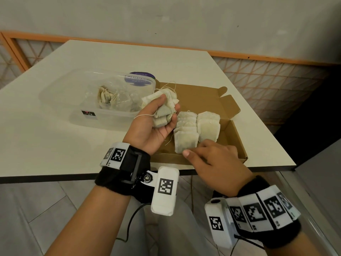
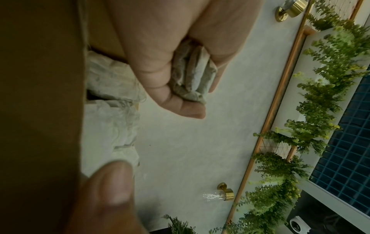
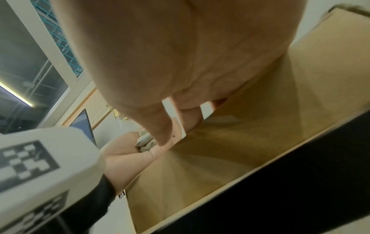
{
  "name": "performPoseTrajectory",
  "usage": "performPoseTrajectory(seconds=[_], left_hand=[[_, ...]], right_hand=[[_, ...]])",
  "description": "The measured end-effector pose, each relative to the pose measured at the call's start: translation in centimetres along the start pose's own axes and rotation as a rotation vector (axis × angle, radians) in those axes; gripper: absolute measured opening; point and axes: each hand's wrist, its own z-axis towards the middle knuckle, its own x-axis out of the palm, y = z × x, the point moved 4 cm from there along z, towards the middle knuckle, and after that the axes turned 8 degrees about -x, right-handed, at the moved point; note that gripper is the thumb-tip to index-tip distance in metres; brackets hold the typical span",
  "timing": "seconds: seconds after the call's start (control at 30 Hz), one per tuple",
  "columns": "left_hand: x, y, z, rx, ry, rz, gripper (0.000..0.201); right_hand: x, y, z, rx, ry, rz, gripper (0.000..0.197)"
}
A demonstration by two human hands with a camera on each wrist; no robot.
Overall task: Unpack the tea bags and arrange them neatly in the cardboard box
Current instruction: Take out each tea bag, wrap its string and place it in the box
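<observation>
My left hand (image 1: 169, 103) is palm up over the cardboard box's (image 1: 231, 143) left edge and grips a bunch of tea bags (image 1: 163, 115) with loose strings. In the left wrist view the bunch (image 2: 192, 76) sits between curled fingers. Two overlapping rows of tea bags (image 1: 185, 130) (image 1: 208, 128) lie flat in the box. My right hand (image 1: 193, 148) is at the near end of the left row, thumb and fingertips pinching the nearest tea bag (image 1: 185, 143). The right wrist view shows a white edge between the fingers (image 3: 190, 114) above the box floor (image 3: 260, 126).
A clear plastic container (image 1: 73, 97) stands left of the box and holds more tea bags in a plastic bag (image 1: 114, 98). A purple round lid (image 1: 142, 76) lies behind it. The box's open flap (image 1: 203, 97) lies flat at the back. The table edge (image 1: 55, 177) runs close to my wrists.
</observation>
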Motion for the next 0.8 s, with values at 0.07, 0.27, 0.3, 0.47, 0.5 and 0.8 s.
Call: performPoseTrajectory(seconds=[0.07,0.27,0.3,0.47,0.5,0.8], left_hand=[[0.0,0.0,0.0,0.002,0.002,0.002,0.011],[-0.1,-0.1,-0.1,0.003,0.012,-0.004,0.013],[-0.1,-0.1,-0.1,0.003,0.014,-0.003,0.013],[0.0,-0.1,0.0,-0.001,0.017,0.006,0.011],[-0.1,-0.1,-0.1,-0.001,0.015,0.011,0.011],[0.7,0.7,0.2,-0.017,0.006,0.311,0.017]], right_hand=[[0.3,0.3,0.3,0.002,-0.006,-0.008,0.042],[0.1,-0.3,-0.1,0.064,-0.102,0.030,0.042],[0.3,-0.4,-0.2,0.068,-0.077,-0.007,0.045],[0.9,0.4,0.2,0.005,-0.037,-0.115,0.051],[1.0,0.5,0.3,0.001,-0.030,-0.114,0.050],[-4.8,-0.5,3.0,0.016,-0.490,0.872,0.009]])
